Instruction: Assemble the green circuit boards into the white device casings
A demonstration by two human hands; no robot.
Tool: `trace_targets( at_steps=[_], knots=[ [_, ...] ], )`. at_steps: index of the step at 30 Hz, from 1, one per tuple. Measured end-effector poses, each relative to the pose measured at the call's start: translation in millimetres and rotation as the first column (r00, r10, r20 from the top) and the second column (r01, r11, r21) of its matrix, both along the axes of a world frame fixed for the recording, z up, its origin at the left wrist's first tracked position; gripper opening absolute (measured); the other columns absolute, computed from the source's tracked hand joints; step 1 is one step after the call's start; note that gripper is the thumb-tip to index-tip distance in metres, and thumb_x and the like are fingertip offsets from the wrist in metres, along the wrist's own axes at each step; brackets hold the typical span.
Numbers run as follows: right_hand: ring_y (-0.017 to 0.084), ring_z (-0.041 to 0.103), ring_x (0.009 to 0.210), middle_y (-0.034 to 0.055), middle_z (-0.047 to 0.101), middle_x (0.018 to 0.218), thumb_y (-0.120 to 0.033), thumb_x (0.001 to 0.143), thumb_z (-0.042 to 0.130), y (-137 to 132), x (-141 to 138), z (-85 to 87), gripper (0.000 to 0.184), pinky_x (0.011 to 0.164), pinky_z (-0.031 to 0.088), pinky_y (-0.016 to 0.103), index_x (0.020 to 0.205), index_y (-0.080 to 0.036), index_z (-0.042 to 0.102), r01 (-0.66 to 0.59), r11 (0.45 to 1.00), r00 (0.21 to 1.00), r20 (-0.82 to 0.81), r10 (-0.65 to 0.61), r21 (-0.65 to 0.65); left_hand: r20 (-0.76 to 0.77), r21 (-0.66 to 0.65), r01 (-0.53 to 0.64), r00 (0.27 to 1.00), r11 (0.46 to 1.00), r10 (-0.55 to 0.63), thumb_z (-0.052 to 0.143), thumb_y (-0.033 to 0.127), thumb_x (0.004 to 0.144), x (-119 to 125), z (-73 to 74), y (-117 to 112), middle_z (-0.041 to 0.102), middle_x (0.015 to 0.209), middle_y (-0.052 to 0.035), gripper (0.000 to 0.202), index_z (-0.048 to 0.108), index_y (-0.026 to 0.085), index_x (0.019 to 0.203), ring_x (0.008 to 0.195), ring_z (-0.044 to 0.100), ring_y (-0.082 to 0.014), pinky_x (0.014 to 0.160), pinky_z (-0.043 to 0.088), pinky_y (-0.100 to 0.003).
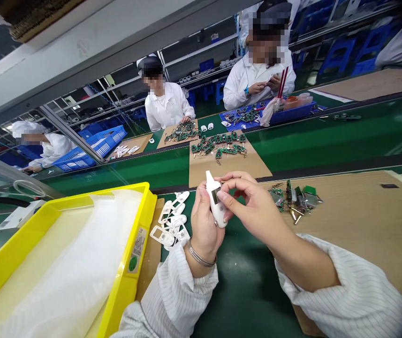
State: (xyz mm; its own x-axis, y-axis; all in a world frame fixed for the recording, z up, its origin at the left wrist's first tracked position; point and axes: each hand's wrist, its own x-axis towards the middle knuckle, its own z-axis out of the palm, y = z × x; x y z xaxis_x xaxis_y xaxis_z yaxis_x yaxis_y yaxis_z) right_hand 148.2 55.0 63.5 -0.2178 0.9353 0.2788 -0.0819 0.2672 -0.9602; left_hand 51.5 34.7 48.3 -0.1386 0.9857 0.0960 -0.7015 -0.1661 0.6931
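A white ear thermometer (218,206) with a tapered tip and a dark display window is upright between my hands, tip pointing up and away. My left hand (202,225) wraps round its left side and lower body. From the right, my right hand (250,199) closes its thumb and fingers on the thermometer's edge beside the display. Several loose white front covers (172,220) with window cut-outs lie just left of my left hand. To the right of my right hand is a small pile of green circuit boards (297,199) with metal parts.
A yellow tray (130,263) lined with white sheet stands at left. Cardboard (359,220) covers the bench at right. Beyond, a cardboard sheet (206,173) bearing circuit boards lies across the green belt (309,141). Several co-workers in white sit opposite, near a blue basket (91,148).
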Motion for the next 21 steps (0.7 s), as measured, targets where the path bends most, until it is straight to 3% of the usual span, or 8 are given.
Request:
trace_targets(
  at_steps=[11, 14, 17, 21],
  knots=[
    [0.028, 0.058, 0.103, 0.0122, 0.049, 0.114, -0.034, 0.081, 0.066, -1, 1, -1.5, 0.016, 0.043, 0.057, 0.026, 0.079, -0.019, 0.064, 0.045, 0.998, 0.996, 0.078, -0.048, 0.046, -0.043, 0.022, -0.022, 0.999, 1.000, 0.023, 0.057, 0.054, 0.088, 1, -2.2, -2, 0.057, 0.081, 0.0012, 0.036, 0.059, 0.021, 0.101, 0.047, 0.039, -0.0041, 0.041, 0.032, -0.016],
    [0.027, 0.057, 0.107, 0.0112, 0.053, 0.110, -0.031, 0.082, 0.064, -1, 0, -4.4, 0.012, 0.064, 0.058, 0.033, 0.079, -0.019, 0.064, 0.103, 0.984, 0.984, 0.131, -0.122, 0.146, -0.057, 0.039, -0.061, 0.996, 0.997, 0.063, 0.055, 0.053, 0.090, 3, -3.2, -2, 0.059, 0.087, -0.0001, 0.033, 0.060, 0.022, 0.102, 0.050, 0.042, -0.0041, 0.045, 0.033, -0.017],
    [0.025, 0.056, 0.109, 0.0097, 0.056, 0.108, -0.029, 0.084, 0.063, 0, -3, -8.3, 0.010, 0.086, 0.051, 0.040, 0.080, -0.020, 0.061, 0.131, 0.963, 0.979, 0.125, -0.164, 0.236, -0.025, 0.033, -0.049, 0.998, 0.998, 0.050, 0.057, 0.052, 0.089, 4, -2.3, -3, 0.058, 0.083, 0.0002, 0.033, 0.060, 0.022, 0.102, 0.051, 0.040, -0.0043, 0.046, 0.032, -0.017],
    [0.023, 0.056, 0.109, 0.0088, 0.055, 0.111, -0.028, 0.083, 0.064, 0, -7, -13.1, 0.016, 0.092, 0.046, 0.041, 0.092, -0.021, 0.053, 0.138, 0.954, 0.986, 0.056, -0.158, 0.268, 0.026, 0.036, 0.067, 0.997, 0.997, -0.068, 0.056, 0.057, 0.087, 4, 0.1, -5, 0.049, 0.068, 0.0026, 0.038, 0.055, 0.021, 0.101, 0.049, 0.036, -0.0062, 0.045, 0.029, -0.018]
  ],
)
